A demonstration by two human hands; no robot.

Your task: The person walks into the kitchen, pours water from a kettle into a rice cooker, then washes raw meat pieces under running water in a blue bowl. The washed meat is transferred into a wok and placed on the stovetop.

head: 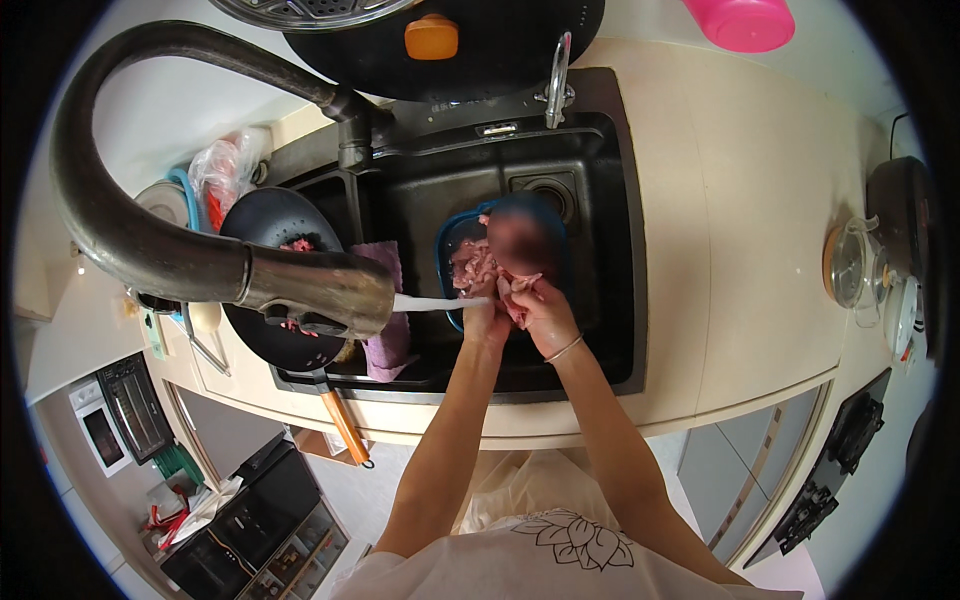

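Both hands are over a blue plastic basin (441, 289) standing in a black sink. My right hand (547, 309) pinches a pale pink piece of raw meat (513, 298) between thumb and fingers. Against the left side of that piece is my left hand (486, 322); its fingers are partly hidden, so its grip is unclear. A stream of water (439, 303) runs from the pull-out faucet head (322, 289) onto the left hand. More raw meat pieces (472, 266) lie in the basin. A blurred patch hides the basin's right part.
A black frying pan (277, 214) with bits of red meat rests across the sink's left side, its wooden handle (345, 427) jutting past the counter edge. Beside it hangs a purple cloth (386, 352). A small chrome tap (557, 82) stands behind; a glass teapot (855, 262) is far right.
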